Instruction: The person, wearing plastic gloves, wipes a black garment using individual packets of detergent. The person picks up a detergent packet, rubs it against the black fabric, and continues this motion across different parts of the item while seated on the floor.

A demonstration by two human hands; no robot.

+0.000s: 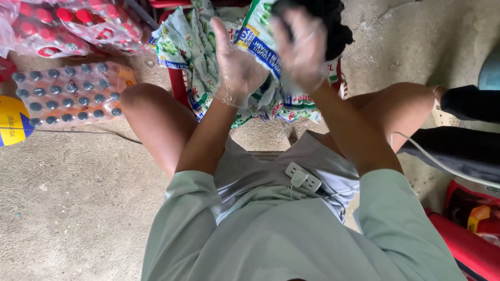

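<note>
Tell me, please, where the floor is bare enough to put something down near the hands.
Bare concrete floor lies below the wrapped bottle packs, beside the knee. Around both hands it is crowded with sachet strips.

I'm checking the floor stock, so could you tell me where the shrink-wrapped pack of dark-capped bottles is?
The pack of dark-capped bottles lies on the concrete floor at the left, beside the person's knee.

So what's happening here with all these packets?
A seated person in thin clear gloves holds both hands up over a heap of green and white packets on a red stool. The left hand is open beside a raised packet; the right hand grips that packet together with something black. Shrink-wrapped packs of bottles lie on the concrete floor nearby.
</note>
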